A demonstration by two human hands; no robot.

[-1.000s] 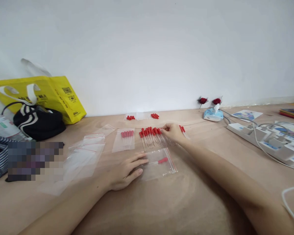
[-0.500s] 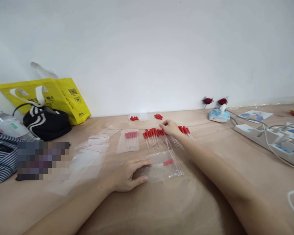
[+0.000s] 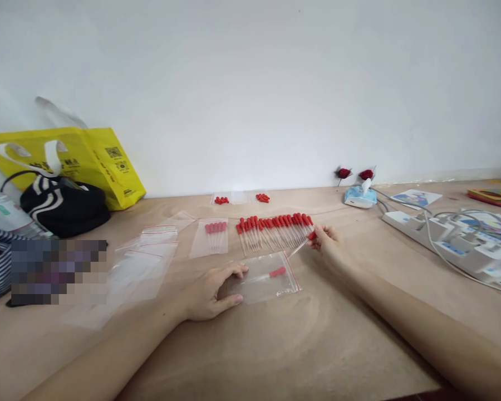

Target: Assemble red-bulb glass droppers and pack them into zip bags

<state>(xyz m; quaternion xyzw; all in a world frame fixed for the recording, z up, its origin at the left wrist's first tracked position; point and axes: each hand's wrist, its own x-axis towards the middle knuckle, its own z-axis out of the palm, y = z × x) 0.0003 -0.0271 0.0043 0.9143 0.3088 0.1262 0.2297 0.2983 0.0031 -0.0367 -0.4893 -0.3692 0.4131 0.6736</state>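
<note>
Pinched in my right hand (image 3: 326,245) is a dropper (image 3: 312,236) by its red bulb, its clear tip pointing left and down toward the mouth of a clear zip bag (image 3: 254,289). That bag lies flat with one red-bulbed dropper (image 3: 277,272) inside it. My left hand (image 3: 212,292) rests at the bag's left end, thumb and fingers apart on its edge. Behind the bag is a row of many loose droppers (image 3: 275,223), red bulbs facing the wall. A filled bag of droppers (image 3: 215,228) lies to the left of the row.
Overlapping zip bags (image 3: 146,267) lie at left. Two bags with red bulbs (image 3: 221,200) sit by the wall. A yellow tote (image 3: 121,184) and black pouch (image 3: 67,206) stand far left. A tissue pack (image 3: 360,197) and power strip (image 3: 442,245) with cables are at right.
My right hand has come away from the row, moving right and toward me with a dropper in it. My left hand stays at the bag. The view has shifted slightly.
</note>
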